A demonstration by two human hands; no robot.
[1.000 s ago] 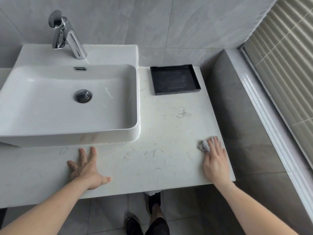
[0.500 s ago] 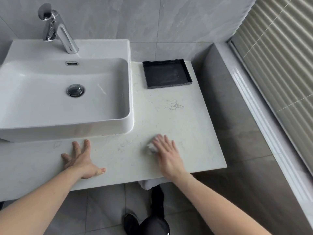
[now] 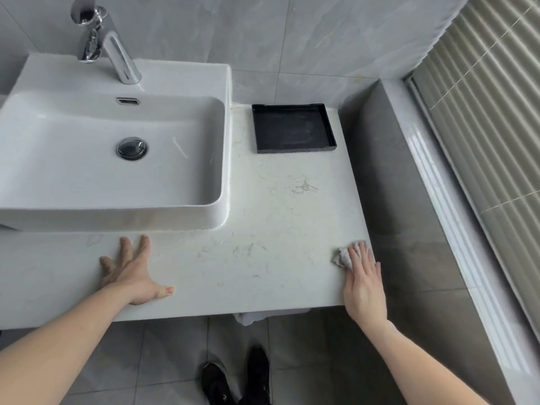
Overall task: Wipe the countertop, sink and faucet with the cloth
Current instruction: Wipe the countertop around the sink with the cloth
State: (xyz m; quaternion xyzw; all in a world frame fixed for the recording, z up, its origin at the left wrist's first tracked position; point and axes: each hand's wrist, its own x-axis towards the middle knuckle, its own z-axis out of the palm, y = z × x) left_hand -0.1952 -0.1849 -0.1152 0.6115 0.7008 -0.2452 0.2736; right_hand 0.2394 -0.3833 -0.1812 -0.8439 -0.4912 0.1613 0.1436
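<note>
At the far left, the white sink (image 3: 111, 159) sits on the table (image 3: 263, 217), its basin taking up the left half of the view. A chrome faucet (image 3: 108, 45) rises from the sink's back ledge, and a dark round drain (image 3: 132, 148) lies in the basin floor.

Just in front of the sink's near wall, the left hand (image 3: 131, 276) lies flat on the table, palm down. Its grip is released: the fingers are straight and spread, pointing toward the sink, the thumb stretched out to the right, and it holds nothing.

Further right, at the back of the table against the tiled wall, a black tray (image 3: 293, 129) rests flat, just beside the sink's right edge. Faint grey marks show on the pale table surface between the tray and the near edge.

At the table's near right corner, the right hand (image 3: 363, 285) presses down on a small crumpled grey cloth (image 3: 343, 256). The fingers lie straight and close together over the cloth, not curled round it; the cloth pokes out to the left of the fingertips and lies on the table close to its right edge.

Below the table edge, two black shoes (image 3: 233, 381) stand on the grey tiled floor. At the far right, a slatted blind (image 3: 496, 118) runs along the window.
</note>
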